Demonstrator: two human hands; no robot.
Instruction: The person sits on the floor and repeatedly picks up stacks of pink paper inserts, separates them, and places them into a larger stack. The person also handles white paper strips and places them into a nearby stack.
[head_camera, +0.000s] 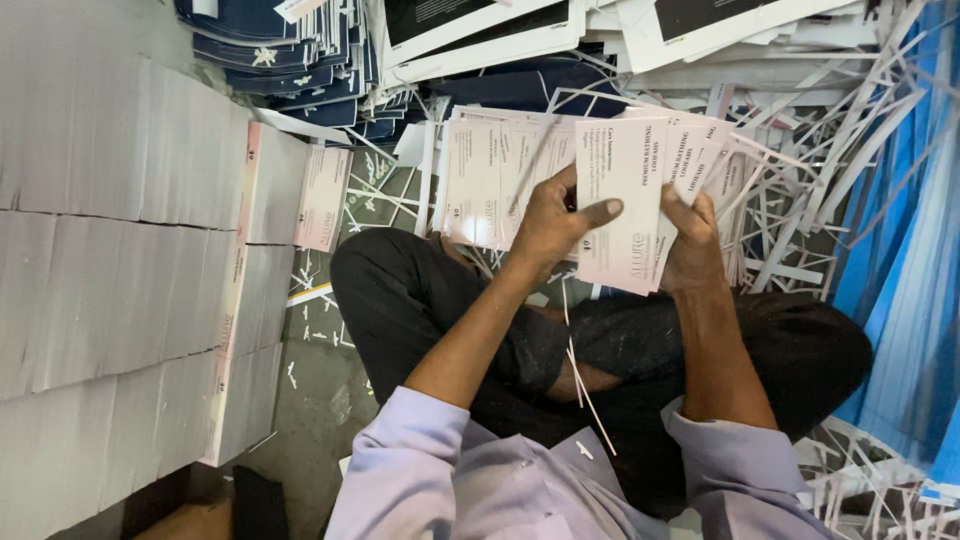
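Both hands hold one small stack of pale pink printed cards above the person's crossed legs. Left hand has its grip clamped on the stack's left edge, thumb lying across the front card. Right hand is closed on the stack's right side. More pink cards lie fanned on the floor just beyond. Tall stacked white sheets stand at the left; white paper strips litter the right.
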